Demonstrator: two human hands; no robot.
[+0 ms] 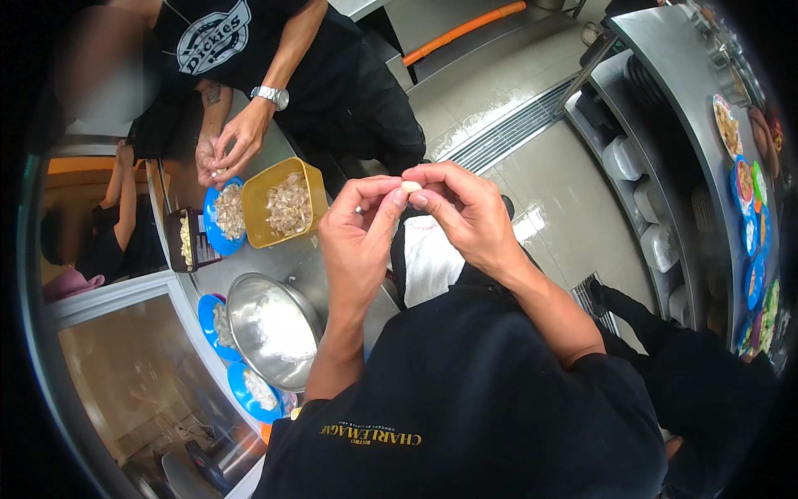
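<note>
My left hand [362, 224] and my right hand [465, 220] are raised together in front of my chest. Between their thumbs and forefingers they pinch a small whitish clove [411, 188], which looks like garlic; fingertips cover part of it. To the left, on a metal counter, a yellow square tub [320, 200] holds a heap of pale brownish pieces. A blue plate [218, 241] of similar pieces stands against it. Closer to my left forearm sits a wide steel bowl [287, 333], bright with glare inside.
Across the counter a co-worker's hands [237, 145] pinch something small above the blue plate. A dark container [184, 241] holds pale pieces. Two more blue plates [206, 320] lie beside the steel bowl. On the right stands a metal shelf unit [665, 50] with food trays on top.
</note>
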